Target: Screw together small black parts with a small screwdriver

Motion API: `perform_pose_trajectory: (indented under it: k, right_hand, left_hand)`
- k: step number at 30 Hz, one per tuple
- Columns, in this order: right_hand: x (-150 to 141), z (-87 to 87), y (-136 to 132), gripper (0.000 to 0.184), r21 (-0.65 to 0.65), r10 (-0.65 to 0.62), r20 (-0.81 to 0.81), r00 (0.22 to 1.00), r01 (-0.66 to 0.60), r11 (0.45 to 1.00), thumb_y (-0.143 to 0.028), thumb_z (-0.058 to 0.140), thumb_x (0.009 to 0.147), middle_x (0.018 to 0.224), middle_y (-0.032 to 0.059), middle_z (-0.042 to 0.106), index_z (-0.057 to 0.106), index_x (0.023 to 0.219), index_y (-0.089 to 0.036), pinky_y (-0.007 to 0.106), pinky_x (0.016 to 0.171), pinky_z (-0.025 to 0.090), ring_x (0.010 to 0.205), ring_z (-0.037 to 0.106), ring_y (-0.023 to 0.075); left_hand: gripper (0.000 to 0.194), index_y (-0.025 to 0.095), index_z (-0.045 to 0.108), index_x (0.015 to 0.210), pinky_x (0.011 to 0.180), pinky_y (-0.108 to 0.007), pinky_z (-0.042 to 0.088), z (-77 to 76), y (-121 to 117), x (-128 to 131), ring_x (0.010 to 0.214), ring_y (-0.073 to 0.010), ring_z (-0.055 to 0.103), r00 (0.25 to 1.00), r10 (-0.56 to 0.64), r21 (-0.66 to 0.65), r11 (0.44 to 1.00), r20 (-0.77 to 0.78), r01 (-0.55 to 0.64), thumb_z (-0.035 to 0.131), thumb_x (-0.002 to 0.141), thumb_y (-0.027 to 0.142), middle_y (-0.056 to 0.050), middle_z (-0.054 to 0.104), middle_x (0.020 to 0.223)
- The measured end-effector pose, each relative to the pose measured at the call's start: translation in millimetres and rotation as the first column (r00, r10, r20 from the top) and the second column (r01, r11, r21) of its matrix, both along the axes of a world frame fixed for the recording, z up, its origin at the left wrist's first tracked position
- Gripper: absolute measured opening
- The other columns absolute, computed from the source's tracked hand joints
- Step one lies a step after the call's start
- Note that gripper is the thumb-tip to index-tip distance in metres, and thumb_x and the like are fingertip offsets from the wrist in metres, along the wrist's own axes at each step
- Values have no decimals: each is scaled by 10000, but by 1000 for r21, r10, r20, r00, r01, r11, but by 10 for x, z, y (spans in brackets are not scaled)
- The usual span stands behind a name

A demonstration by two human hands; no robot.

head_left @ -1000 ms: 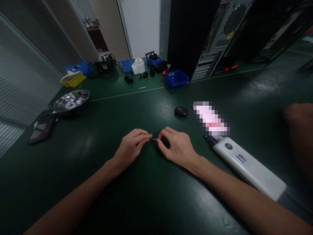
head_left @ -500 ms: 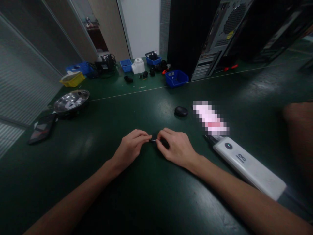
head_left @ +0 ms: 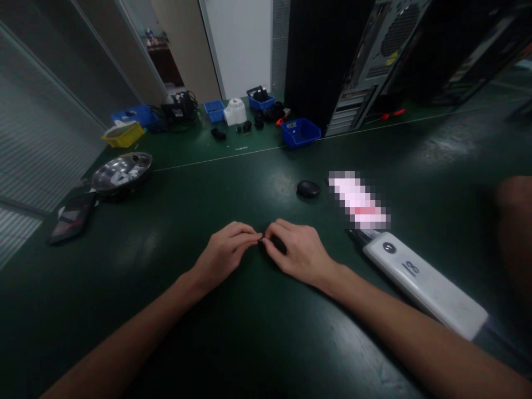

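Observation:
Close together above the green tabletop [head_left: 233, 338], my left hand [head_left: 228, 246] and my right hand [head_left: 297, 248] meet at the fingertips. Between them is a tiny dark piece [head_left: 261, 238], too small to name, pinched by both hands. My fingers hide most of it. Beyond my right hand lies a black rounded object like a computer mouse [head_left: 308, 189]. To the right of that hand, a long white device [head_left: 424, 282] marked 18, with a round dark display, rests on the table.
A blurred-out pinkish item [head_left: 359, 202] lies past the white device. At the left are a metal bowl [head_left: 122, 172] and a dark flat device [head_left: 72, 219]. Blue bins [head_left: 301, 133], a yellow bin [head_left: 123, 135] and a computer case [head_left: 353, 72] stand behind. Another person's arm [head_left: 515, 221] shows at right.
My left fingertips have moved right, closing the gap to my right hand, so the thin shiny bit seen between them is now mostly covered. The other person's arm has shifted slightly right.

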State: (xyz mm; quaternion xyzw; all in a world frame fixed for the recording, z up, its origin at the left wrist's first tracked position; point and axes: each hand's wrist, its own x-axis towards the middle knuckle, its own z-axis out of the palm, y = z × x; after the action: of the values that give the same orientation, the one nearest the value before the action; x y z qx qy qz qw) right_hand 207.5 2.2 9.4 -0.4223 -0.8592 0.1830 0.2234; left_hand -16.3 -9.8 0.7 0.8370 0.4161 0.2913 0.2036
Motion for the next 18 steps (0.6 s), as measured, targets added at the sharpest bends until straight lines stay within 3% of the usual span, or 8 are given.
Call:
perform_pose_trajectory:
  k: [9,18]
  right_hand:
    - [18,25,12,172,22,-68,-55,996,69,997,-331,506,1011,933,18,654,617,975,-204,267,665,357,723,561,132]
    - [34,40,28,166,24,-85,-55,995,86,996,-334,519,1004,927,12,658,619,957,-209,267,644,341,710,559,131]
  left_hand:
    - [322,255,659,1287,883,-338,545,50,5,11,1043,-171,610,998,61,-20,998,19,-60,588,981,184,-52,650,1144]
    - [305,254,679,1257,870,-326,554,79,21,7,1025,-169,616,992,78,-95,993,97,-69,583,977,179,-58,640,1139]
